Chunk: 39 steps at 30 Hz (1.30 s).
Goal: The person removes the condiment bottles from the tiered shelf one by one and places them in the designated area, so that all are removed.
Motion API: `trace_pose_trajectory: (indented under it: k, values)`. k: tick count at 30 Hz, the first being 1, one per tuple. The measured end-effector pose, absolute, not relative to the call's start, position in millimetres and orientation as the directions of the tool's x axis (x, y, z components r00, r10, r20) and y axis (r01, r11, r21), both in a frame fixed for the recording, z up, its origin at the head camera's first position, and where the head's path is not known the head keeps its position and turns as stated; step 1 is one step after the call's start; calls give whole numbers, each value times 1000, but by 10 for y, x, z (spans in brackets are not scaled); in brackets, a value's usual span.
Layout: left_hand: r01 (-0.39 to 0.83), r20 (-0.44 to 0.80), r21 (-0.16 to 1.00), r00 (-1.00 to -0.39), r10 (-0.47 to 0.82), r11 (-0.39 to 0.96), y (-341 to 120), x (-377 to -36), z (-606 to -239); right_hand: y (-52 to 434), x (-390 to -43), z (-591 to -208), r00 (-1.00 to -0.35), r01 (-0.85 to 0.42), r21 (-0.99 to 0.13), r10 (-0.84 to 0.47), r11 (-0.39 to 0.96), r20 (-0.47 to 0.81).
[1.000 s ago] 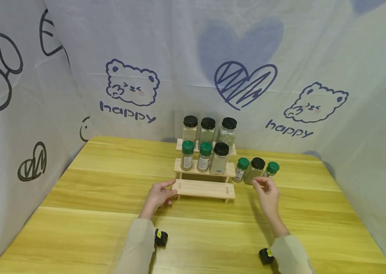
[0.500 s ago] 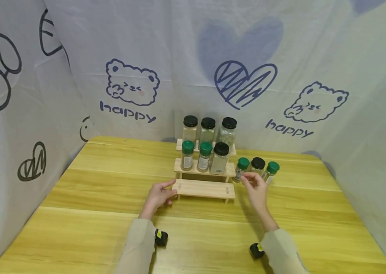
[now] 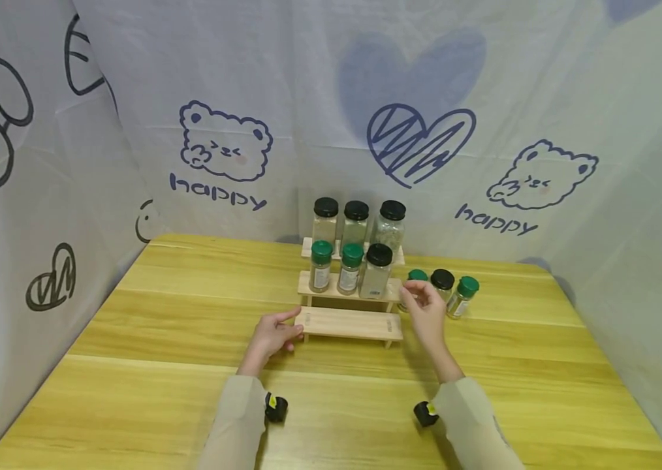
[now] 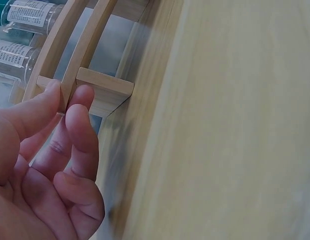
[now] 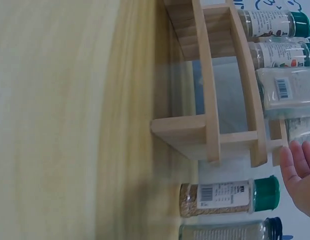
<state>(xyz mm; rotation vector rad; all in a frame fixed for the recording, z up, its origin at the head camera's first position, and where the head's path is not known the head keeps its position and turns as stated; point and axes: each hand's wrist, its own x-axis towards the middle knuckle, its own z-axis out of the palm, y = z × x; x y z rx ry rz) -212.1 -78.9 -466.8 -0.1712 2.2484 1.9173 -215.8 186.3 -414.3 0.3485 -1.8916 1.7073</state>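
Note:
My left hand [image 3: 272,336] pinches the left end of a wooden tiered spice rack [image 3: 348,323] at its lowest shelf; the left wrist view shows thumb and fingers around the board's end. My right hand [image 3: 427,313] is beside the right end of the middle shelf, with nothing seen in it; its fingertips [image 5: 301,155] look relaxed by the rack in the right wrist view. It partly covers a green-capped spice jar [image 5: 217,196] on the table. Two green-capped jars and a black-lidded jar [image 3: 375,274] stand on the middle shelf. Three black-lidded jars line the top shelf.
Right of the rack, a black-lidded jar [image 3: 442,279] and another green-capped jar [image 3: 463,300] stand on the wooden table [image 3: 160,391]. Behind the table hangs a patterned white cloth [image 3: 319,130]. Small black wrist cameras sit at both sleeves.
My right hand has moved left, from in front of the black-lidded jar on the table to the right end of the rack's middle shelf. My left hand stays on the lowest shelf.

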Motion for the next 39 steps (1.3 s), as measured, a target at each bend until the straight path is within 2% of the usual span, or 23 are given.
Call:
trace_pose_trajectory:
  k: [14, 33, 39]
  values:
    - [-190, -198, 967, -980, 32, 170, -797, -2128, -4694, 1647, -2261, -3936, -795, -585, -804, 119, 108, 594]
    - [-191, -199, 966, -980, 30, 176, -795, -2120, -4677, 1530, -2297, -3837, -786, -591, -779, 68, 210, 614]
    - [-192, -200, 964, -979, 30, 182, -795, -2112, -4673, 1530, -2307, -3865, -821, -551, -813, 54, 190, 569]
